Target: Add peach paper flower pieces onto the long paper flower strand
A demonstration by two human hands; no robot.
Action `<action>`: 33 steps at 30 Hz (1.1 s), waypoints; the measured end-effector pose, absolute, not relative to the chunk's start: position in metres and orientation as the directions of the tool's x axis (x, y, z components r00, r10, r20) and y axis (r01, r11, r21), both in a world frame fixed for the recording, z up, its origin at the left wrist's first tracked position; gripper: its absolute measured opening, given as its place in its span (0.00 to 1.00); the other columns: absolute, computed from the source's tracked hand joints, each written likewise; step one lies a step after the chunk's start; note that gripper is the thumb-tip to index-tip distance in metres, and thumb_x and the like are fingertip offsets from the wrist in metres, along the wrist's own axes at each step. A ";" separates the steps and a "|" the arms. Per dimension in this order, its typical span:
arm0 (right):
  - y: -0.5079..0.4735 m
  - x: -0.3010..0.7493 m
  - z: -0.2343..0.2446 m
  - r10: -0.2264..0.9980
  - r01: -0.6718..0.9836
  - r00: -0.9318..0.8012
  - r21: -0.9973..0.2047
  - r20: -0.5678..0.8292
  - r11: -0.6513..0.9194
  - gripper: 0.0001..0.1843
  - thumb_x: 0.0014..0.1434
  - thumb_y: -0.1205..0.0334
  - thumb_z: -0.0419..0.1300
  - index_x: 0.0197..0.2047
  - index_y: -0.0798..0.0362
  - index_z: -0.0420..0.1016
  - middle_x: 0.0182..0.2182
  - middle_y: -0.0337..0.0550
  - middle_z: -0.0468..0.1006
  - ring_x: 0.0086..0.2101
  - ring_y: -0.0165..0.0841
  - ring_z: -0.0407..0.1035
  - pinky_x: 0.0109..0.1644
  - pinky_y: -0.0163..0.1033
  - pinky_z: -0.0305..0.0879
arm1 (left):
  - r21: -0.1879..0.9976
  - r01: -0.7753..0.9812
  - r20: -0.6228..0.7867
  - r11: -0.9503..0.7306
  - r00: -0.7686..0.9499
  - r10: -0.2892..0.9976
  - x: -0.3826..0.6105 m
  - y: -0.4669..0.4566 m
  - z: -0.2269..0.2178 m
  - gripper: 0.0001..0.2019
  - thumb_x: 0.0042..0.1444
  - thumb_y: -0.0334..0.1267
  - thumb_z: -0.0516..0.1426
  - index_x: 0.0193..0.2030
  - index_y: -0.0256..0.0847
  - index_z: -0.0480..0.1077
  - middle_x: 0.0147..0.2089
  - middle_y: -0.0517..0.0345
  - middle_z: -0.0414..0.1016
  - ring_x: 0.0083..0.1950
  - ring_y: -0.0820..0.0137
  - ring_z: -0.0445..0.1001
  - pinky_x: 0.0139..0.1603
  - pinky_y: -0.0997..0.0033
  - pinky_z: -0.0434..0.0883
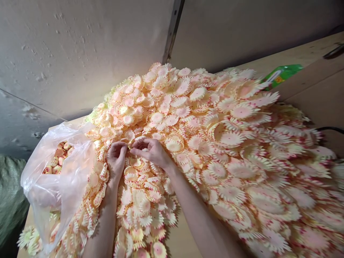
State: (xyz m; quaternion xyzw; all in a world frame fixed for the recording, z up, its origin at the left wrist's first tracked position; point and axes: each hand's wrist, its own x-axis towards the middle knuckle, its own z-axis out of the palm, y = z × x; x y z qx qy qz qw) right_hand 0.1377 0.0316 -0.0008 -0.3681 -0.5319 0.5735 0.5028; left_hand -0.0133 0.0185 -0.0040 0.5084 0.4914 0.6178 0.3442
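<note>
Right of the plastic bag [73, 188], over petal discs [173, 145]: left hand [116, 154] set nearer, right hand [152, 149] farther, curled close; anything pinched cannot be told.

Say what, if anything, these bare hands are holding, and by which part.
Cannot be told: the left hand and right hand nearly meet over fringed, round cream-and-pink discs, but anything pinched between them is too small to identify.

Workroom, scuffed wall [80, 46], table [184, 238] heaped with flower-shaped discs [198, 94]
</note>
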 end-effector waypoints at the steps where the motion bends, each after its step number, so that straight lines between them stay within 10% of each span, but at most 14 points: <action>1: 0.031 0.137 -0.001 0.967 -0.168 -0.227 -0.983 0.113 0.075 0.14 0.44 0.56 0.73 0.33 0.54 0.78 0.30 0.40 0.79 0.31 0.31 0.72 0.39 0.37 0.69 | 0.958 0.074 0.286 -0.277 -0.247 0.926 -0.013 0.019 -0.004 0.07 0.54 0.39 0.63 0.35 0.38 0.73 0.34 0.56 0.78 0.35 0.73 0.76 0.40 0.75 0.73; 33: 0.037 0.139 -0.009 0.976 -0.172 -0.158 -0.978 0.149 0.121 0.09 0.52 0.59 0.66 0.36 0.53 0.76 0.33 0.42 0.79 0.35 0.32 0.73 0.44 0.39 0.71 | 0.974 -0.009 0.222 -0.226 -0.158 0.962 -0.011 0.017 -0.002 0.12 0.49 0.39 0.67 0.38 0.39 0.73 0.36 0.57 0.78 0.37 0.73 0.77 0.41 0.74 0.75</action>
